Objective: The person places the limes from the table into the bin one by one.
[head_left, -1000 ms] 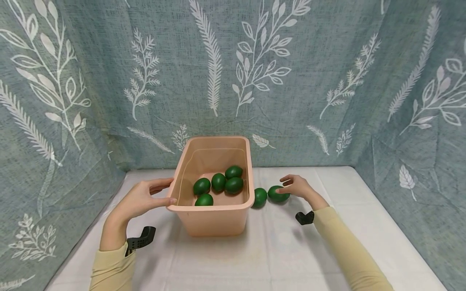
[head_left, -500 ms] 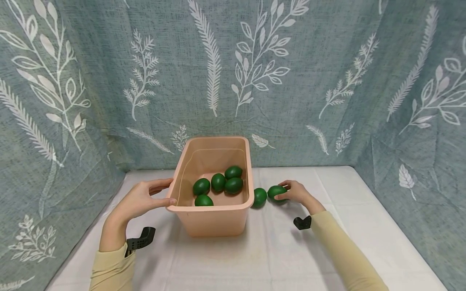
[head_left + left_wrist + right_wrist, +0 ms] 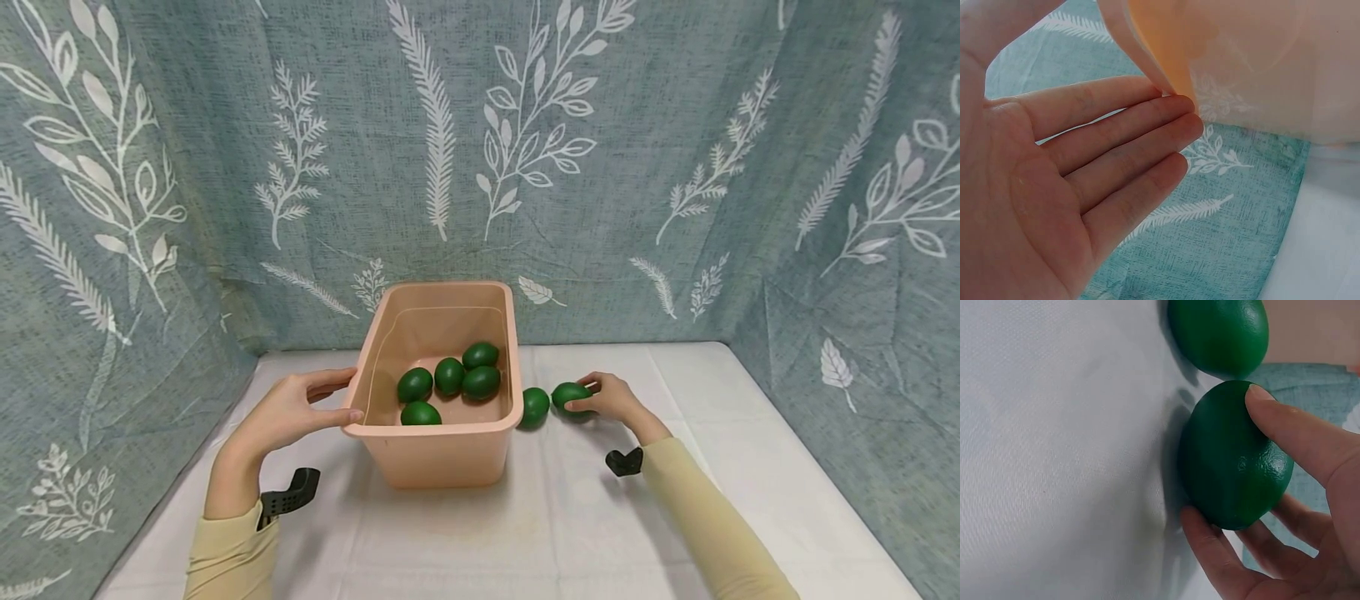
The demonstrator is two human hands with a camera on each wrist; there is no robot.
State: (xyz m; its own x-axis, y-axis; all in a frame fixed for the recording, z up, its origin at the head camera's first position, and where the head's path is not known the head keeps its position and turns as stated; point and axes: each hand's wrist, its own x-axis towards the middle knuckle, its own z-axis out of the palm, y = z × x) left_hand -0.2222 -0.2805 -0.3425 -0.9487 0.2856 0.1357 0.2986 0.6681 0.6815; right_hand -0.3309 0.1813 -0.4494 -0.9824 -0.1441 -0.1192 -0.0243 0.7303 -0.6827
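A peach plastic bin (image 3: 442, 454) stands on the table with several smooth, dark-green egg-shaped objects (image 3: 481, 382) inside. My left hand (image 3: 288, 410) holds the bin's left rim near its front corner, thumb on top; in the left wrist view its fingers (image 3: 1138, 134) lie nearly straight against the rim's outside. My right hand (image 3: 617, 398) grips a green egg-shaped object (image 3: 1235, 459) resting on the cloth, thumb on one side and fingers around the other. Another green egg-shaped object (image 3: 535, 407) lies between it and the bin's right wall.
A white cloth (image 3: 600, 533) covers the table. Blue-green curtains (image 3: 480, 167) with white leaf prints hang behind and on both sides. Each wrist carries a black camera mount, the left one (image 3: 292, 493) and the right one (image 3: 624, 462).
My right hand has moved slightly left and closed its fingers around the outer green egg-shaped object, which still lies on the table. The left hand and the bin have stayed in place.
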